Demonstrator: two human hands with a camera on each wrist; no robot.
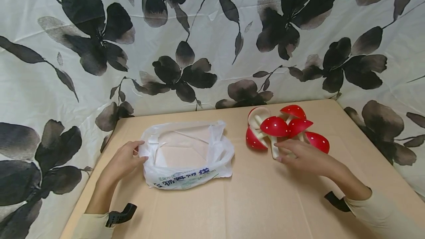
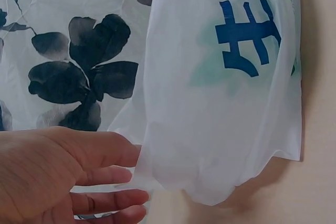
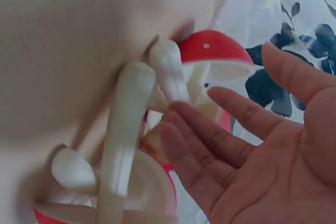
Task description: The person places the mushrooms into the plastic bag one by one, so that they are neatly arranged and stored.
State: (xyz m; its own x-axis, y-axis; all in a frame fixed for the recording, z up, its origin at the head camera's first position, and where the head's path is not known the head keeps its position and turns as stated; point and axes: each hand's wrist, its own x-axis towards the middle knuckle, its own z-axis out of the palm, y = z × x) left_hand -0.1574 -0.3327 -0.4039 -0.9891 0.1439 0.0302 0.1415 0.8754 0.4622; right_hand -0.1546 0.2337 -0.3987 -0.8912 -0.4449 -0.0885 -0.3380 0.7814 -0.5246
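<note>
A white plastic bag (image 1: 187, 180) with blue and green printing lies on the table, its top spread around a flat pale tan rectangle (image 1: 184, 148). My left hand (image 1: 124, 159) is at the bag's left edge, thumb and fingertips touching the thin plastic. In the left wrist view, that hand's fingers lie slightly apart beside the bag (image 2: 210, 124). Several toy mushrooms (image 1: 275, 126) with red, white-dotted caps and pale stems are clustered to the right. Against their near side is my right hand (image 1: 308, 159), its fingers extended and loosely spread by the pale stems (image 3: 126, 124).
The light wooden-looking table (image 1: 265, 202) ends at a backdrop cloth (image 1: 206, 40) printed with dark flowers. Black straps (image 1: 121, 215) sit on both wrists over light sleeves. A strip of table lies between the bag and the mushrooms.
</note>
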